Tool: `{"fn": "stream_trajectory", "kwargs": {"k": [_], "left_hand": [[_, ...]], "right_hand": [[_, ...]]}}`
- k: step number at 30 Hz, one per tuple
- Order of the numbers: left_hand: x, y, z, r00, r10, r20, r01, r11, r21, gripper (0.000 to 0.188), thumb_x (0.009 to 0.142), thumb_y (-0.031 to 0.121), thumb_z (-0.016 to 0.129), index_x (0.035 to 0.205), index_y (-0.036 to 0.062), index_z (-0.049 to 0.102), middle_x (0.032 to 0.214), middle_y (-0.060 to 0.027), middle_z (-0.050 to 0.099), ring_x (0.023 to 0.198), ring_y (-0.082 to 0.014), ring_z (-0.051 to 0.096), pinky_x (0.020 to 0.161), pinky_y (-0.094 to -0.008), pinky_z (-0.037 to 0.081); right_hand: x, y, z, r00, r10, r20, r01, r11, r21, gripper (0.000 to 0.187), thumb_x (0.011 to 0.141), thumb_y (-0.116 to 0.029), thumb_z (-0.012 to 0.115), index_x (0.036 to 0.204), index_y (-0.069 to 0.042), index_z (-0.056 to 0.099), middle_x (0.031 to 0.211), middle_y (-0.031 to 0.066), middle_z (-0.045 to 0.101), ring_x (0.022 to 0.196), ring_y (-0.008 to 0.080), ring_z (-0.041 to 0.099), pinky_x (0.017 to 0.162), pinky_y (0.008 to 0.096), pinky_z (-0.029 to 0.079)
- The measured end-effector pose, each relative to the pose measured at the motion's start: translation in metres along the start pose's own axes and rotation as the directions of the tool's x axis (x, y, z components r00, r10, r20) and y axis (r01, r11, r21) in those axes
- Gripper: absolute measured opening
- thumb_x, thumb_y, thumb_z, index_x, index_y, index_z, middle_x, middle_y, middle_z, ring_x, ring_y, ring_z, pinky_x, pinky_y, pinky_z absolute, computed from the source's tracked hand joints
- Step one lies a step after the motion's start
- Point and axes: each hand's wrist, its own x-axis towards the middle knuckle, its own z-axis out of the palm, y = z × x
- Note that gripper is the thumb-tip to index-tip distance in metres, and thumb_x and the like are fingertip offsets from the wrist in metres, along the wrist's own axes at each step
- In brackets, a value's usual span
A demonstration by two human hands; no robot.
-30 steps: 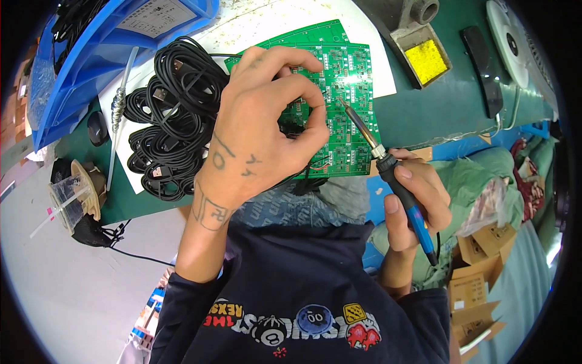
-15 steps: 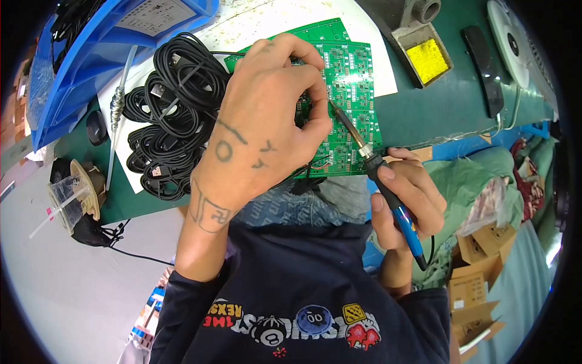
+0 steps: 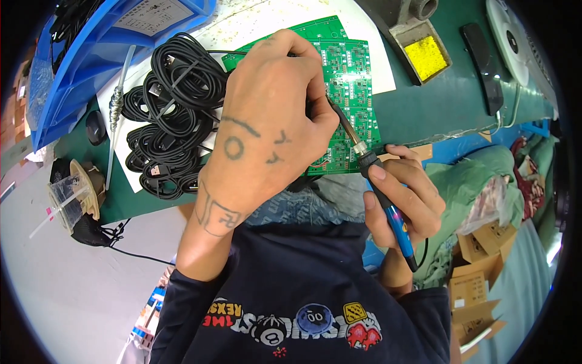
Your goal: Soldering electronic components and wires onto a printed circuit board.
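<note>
My right hand (image 3: 407,197) holds a soldering iron (image 3: 359,147) with a blue and black handle, gripped between thumb and fingers. Its tip points up and left and meets the green circuit board (image 3: 353,60) beside my left fingers. Over the board's left part, my left hand (image 3: 264,115) is closed, its thumb and fingers bent together in a pinch. What they hold is hidden beneath the hand. A thin black cable runs from the coils toward these fingers. Another green board (image 3: 327,27) shows behind the first, on white paper.
Several coiled black cables (image 3: 188,70) lie left of my left hand. Beyond them sits a blue plastic bin (image 3: 91,76). A stand with a yellow sponge (image 3: 426,59) is at the far right, near a black oblong object (image 3: 483,67). A spool (image 3: 88,188) stands at the left table edge.
My left hand has shifted slightly right and its thumb now covers more of the board. The soldering iron and right hand have moved a little left, with the tip near the left fingers.
</note>
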Motion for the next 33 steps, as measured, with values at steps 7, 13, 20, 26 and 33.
{"fn": "stream_trajectory", "kwargs": {"k": [7,13,20,26,33], "left_hand": [[-0.002,0.001,0.005,0.998,0.026,-0.061,-0.023,0.998,0.055,0.008,0.069,-0.004,0.07,0.068,-0.0033,0.062,0.106,-0.0055,0.067,0.077,-0.0196,0.06,0.074,-0.0298,0.05],[-0.001,0.004,0.001,1.0,-0.011,-0.02,0.011,1.0,0.014,0.008,0.07,-0.005,0.07,0.069,-0.0038,0.062,0.107,-0.0064,0.067,0.077,-0.0195,0.059,0.074,-0.0301,0.051],[-0.004,0.005,-0.005,1.0,0.0,0.014,0.0,1.0,0.014,0.006,0.073,-0.005,0.071,0.075,-0.0041,0.065,0.11,-0.0081,0.068,0.081,-0.0216,0.063,0.075,-0.0306,0.052],[-0.027,0.007,-0.01,0.986,0.149,-0.076,-0.147,0.989,0.024,0.015,0.077,-0.003,0.075,0.092,-0.004,0.072,0.121,-0.0109,0.071,0.095,-0.0255,0.069,0.08,-0.0316,0.054],[-0.126,0.012,-0.054,0.899,-0.006,0.438,0.143,0.949,-0.281,0.027,0.088,0.009,0.076,0.112,-0.0028,0.069,0.108,-0.0186,0.074,0.087,-0.0359,0.072,0.078,-0.0424,0.057]], "right_hand": [[0.0,0.001,0.0,1.0,-0.013,-0.011,0.013,1.0,0.011,0.034,0.072,-0.006,0.077,0.106,0.001,0.08,0.087,0.0125,0.071,0.074,0.0227,0.063,0.094,0.0476,0.057],[-0.006,0.011,-0.004,0.992,-0.002,-0.124,0.012,0.997,0.081,0.038,0.074,-0.006,0.076,0.11,0.003,0.077,0.089,0.0146,0.072,0.076,0.0252,0.064,0.091,0.0478,0.059],[0.009,0.008,0.001,0.972,-0.097,-0.216,0.109,0.993,0.046,0.04,0.077,-0.003,0.076,0.116,0.003,0.074,0.097,0.0159,0.072,0.078,0.0249,0.066,0.081,0.0402,0.06],[0.046,0.011,0.022,0.969,0.042,-0.242,-0.021,0.996,0.09,0.037,0.079,0.003,0.076,0.115,0.002,0.075,0.102,0.0141,0.071,0.076,0.021,0.065,0.072,0.0314,0.056],[0.048,0.025,0.034,0.977,-0.065,-0.201,0.048,0.995,-0.088,0.037,0.08,0.006,0.075,0.116,0.0,0.076,0.103,0.0121,0.07,0.074,0.0177,0.062,0.065,0.0271,0.051]]}}
